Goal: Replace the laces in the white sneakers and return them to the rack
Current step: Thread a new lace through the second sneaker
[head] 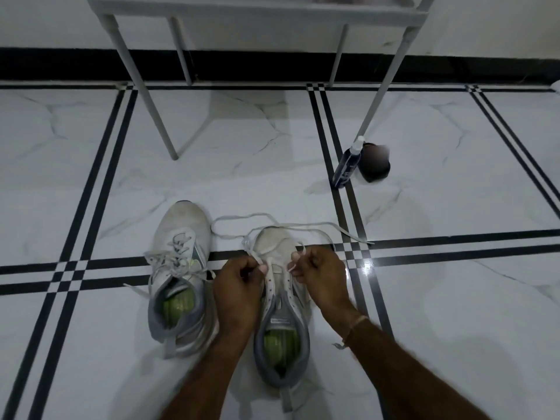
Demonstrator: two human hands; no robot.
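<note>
Two white sneakers with grey collars and green insoles stand side by side on the tiled floor, toes pointing away from me. The left sneaker (178, 268) has a loosely tied lace. Over the right sneaker (280, 301), my left hand (238, 287) and my right hand (319, 275) each pinch a part of its white lace (291, 230) near the lowest eyelets. That lace's loose lengths loop over the toe and trail across the floor to the right. The white rack (257, 16) stands at the top.
The rack's thin white legs (145, 86) come down onto the floor ahead of the shoes. A dark blue spray bottle (348, 162) and a small dark object (374, 163) stand on the floor to the right. A black skirting strip runs along the wall.
</note>
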